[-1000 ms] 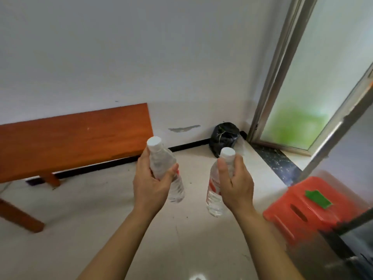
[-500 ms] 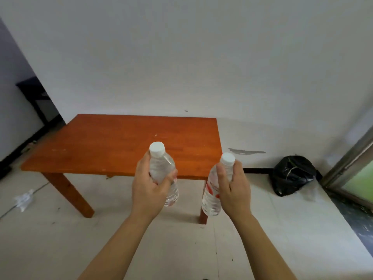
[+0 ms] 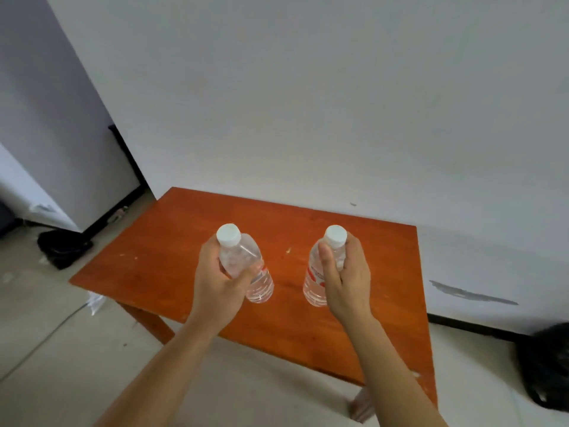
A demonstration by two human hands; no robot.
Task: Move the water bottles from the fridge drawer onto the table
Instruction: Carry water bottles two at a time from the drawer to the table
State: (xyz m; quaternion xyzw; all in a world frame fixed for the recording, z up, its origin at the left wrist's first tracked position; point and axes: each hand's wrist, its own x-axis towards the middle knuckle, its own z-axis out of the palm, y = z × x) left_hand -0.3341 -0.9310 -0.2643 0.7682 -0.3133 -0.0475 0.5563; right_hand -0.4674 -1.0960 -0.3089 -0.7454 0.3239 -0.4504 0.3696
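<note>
Each hand carries a clear water bottle with a white cap and a red label. My left hand (image 3: pixel 217 283) grips the left bottle (image 3: pixel 246 266) round its upper body. My right hand (image 3: pixel 346 280) grips the right bottle (image 3: pixel 317 278) just under its cap. Both bottles are upright, held over the middle of the orange-brown wooden table (image 3: pixel 172 257). Whether their bases touch the tabletop cannot be told. The fridge drawer is out of view.
The table stands against a white wall (image 3: pixel 308 103). A black bag (image 3: pixel 545 368) lies on the floor at the right and a dark object (image 3: pixel 63 246) on the floor at the left. Pale tiled floor (image 3: pixel 55 349) surrounds the table.
My view has swung left and closer to the table. Both hands with their bottles, earlier in front of its near edge, are now over the tabletop and further apart.
</note>
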